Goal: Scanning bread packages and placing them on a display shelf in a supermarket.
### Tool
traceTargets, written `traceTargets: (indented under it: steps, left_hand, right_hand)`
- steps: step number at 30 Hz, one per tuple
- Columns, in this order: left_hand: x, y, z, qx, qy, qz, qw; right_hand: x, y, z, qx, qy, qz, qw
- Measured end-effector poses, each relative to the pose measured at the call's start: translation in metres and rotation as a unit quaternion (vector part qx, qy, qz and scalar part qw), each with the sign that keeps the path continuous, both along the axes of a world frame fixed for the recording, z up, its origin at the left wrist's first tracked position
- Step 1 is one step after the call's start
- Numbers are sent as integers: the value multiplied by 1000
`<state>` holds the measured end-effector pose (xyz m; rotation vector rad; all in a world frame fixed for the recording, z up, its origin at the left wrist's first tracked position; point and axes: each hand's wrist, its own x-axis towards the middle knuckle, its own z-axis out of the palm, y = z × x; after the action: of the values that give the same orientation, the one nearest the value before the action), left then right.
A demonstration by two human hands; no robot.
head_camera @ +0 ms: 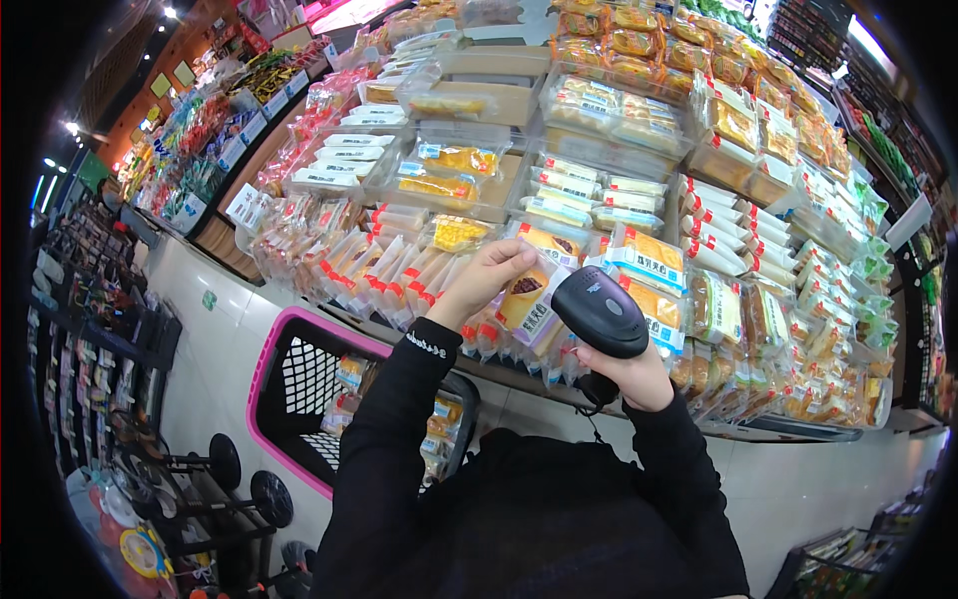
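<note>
My left hand (490, 273) pinches the top of a clear-wrapped filled bread package (528, 299), which has a dark filling printed or showing on its front. In my right hand (636, 371) is a black handheld barcode scanner (602, 311), its head in front of the package's right side and a cord hanging below the handle. Both are held over the front edge of a bread display. Behind the scanner lie packs of bread with blue-striped wrappers (650, 254). A pack of yellow corn-topped bread (458, 232) rests just beyond my left hand.
A black shopping basket with a pink rim (273, 359) stands at my left, holding several bread packs. Clear bins of wrapped bread (449, 172) spread ahead. Candy shelves (224, 127) stand at far left, and dark stools (224, 460) at lower left. Pale tiled floor (778, 479) shows at right.
</note>
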<state>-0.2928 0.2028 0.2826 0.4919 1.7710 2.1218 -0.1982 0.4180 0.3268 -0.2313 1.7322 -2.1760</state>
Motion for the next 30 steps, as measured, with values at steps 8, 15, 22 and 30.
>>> traceTargets:
  steps: [8, 15, 22, 30]
  left_hand:
    - [-20, -4, 63, -34, 58, -10, 998]
    - [-88, 17, 81, -244, 63, -174, 952]
    - [-121, 61, 22, -511, 60, -258, 818]
    - [-73, 31, 38, -514, 323, -143, 782]
  right_hand:
    - [19, 17, 10, 37, 112, 60, 991]
    - [43, 32, 6, 53, 67, 115, 990]
    - [54, 39, -9, 49, 98, 98, 989]
    - [59, 60, -13, 73, 120, 54, 989]
